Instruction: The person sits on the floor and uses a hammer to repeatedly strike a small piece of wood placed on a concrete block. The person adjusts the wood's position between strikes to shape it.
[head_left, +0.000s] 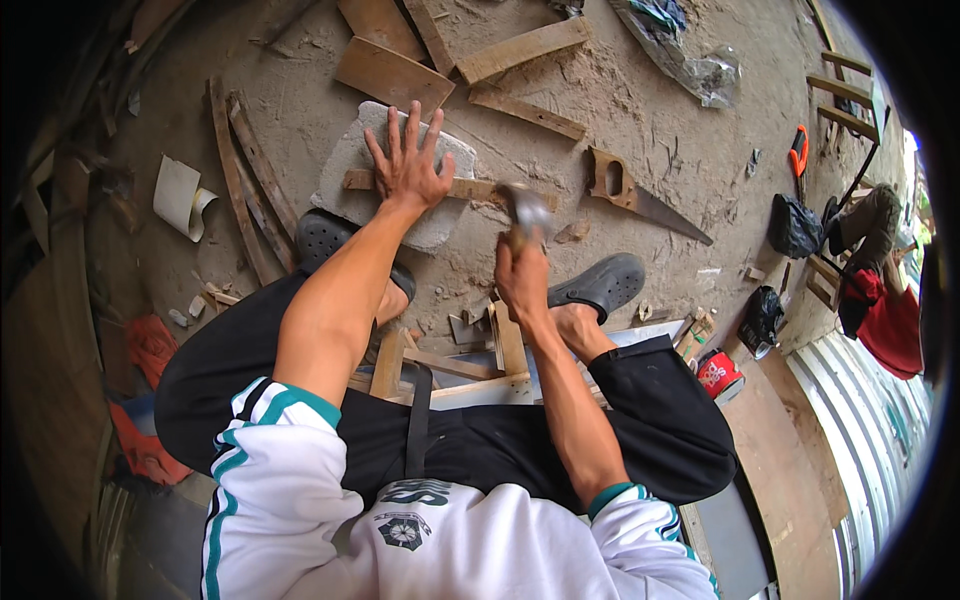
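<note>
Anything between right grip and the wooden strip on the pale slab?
Only the hammer in the right grip: its blurred head overlaps the wooden strip near its right end, contact unclear. Nothing else visible intervenes.

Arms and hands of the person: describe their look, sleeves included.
The left hand and right hand are ungloved, with no watch or bracelet showing at either wrist. The left sleeve and right sleeve are short and white, with teal cuffs plus teal and dark stripes.

Bare ground [662, 254] gives passage between the saw [642, 200] and right shoe [607, 283]; boards [395, 72] obstruct beyond the slab [435, 224]. Planks [229, 170] bar the left.
</note>
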